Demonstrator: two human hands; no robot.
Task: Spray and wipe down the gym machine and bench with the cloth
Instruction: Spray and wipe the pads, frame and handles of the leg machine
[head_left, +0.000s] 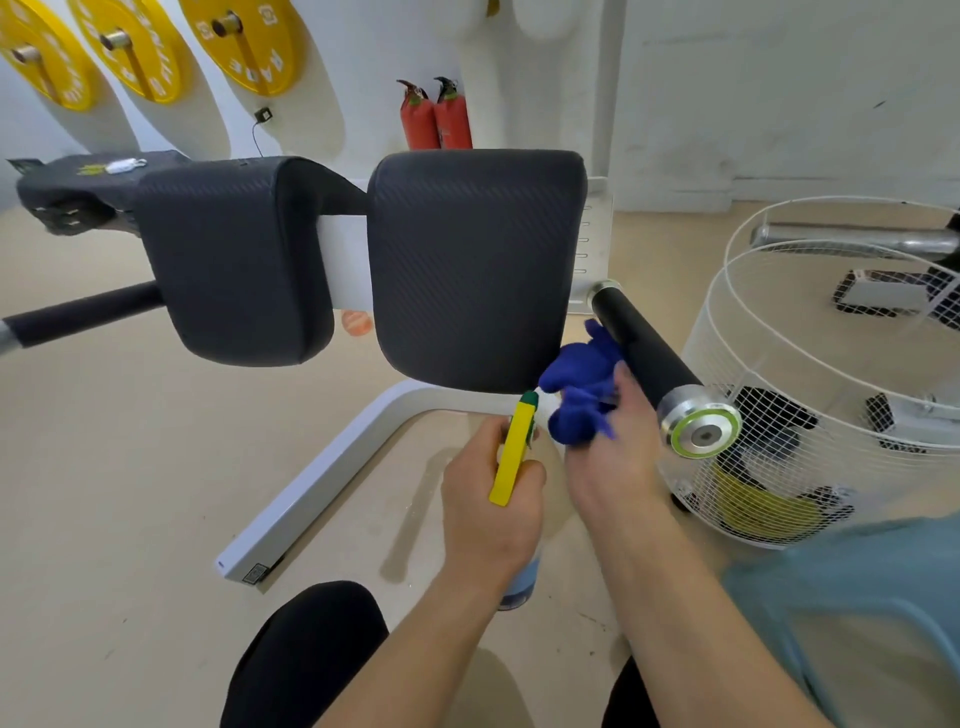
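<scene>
Well, the gym machine fills the view with two black pads. At the right, a white wire basket holds yellow and black gear. Three yellow plates hang on the wall, their lettering unreadable. Two red extinguishers stand behind. The right hand clutches the blue cloth just beside a black roller, and the left hand grips the spray bottle.

Both forearms bare, stretched forward, close together. Left hand: knuckles up, fingers curled round the spray bottle. Right hand: just beside it and slightly ahead, back of the hand up, fingers bunching the blue cloth. Teal sleeve on right upper arm. Black-clad knee under left forearm.
</scene>
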